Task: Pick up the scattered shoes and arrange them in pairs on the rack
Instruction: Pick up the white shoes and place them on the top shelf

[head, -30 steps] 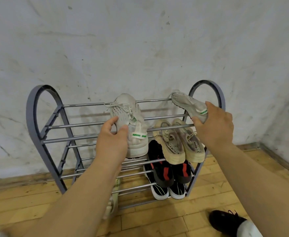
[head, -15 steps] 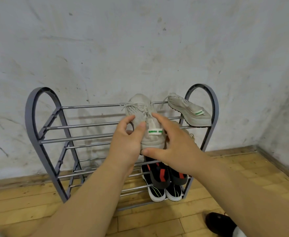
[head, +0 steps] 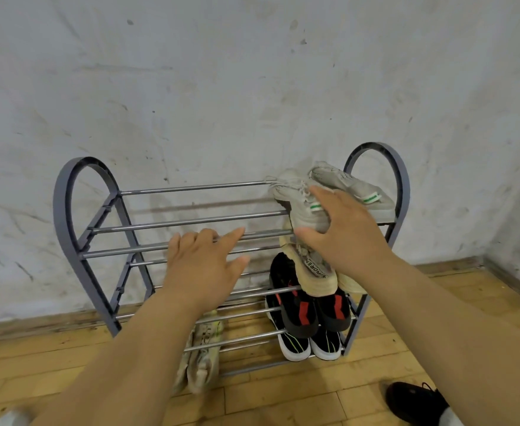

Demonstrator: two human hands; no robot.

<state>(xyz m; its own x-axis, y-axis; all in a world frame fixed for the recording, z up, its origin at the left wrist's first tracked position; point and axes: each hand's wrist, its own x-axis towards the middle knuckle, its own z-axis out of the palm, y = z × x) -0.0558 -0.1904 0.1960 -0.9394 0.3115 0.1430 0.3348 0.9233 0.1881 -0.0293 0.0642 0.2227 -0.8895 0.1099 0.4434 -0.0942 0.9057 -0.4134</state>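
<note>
A grey metal shoe rack [head: 68, 216] stands against the wall. On the right end of its top shelf lie two pale grey sneakers with green tabs: one [head: 357, 192] by the rack's right arch, the other [head: 298, 201] just left of it. My right hand [head: 344, 232] grips the heel of the left one. My left hand [head: 203, 265] hovers with spread fingers over the front bars of the top shelf and holds nothing. A cream pair [head: 314, 269], a black-and-red pair [head: 301, 305] and a black pair with white soles [head: 295, 345] fill the lower shelves on the right.
A pale beige shoe with yellow-green accents [head: 203, 358] lies at the rack's bottom, partly behind my left forearm. My foot in a black shoe [head: 412, 401] stands on the wooden floor at the lower right. A dirty white wall rises behind the rack.
The grey sneaker moved right along the top shelf, beside its mate. My left hand let go of it and drew back to the left; my right hand keeps hold of its heel.
</note>
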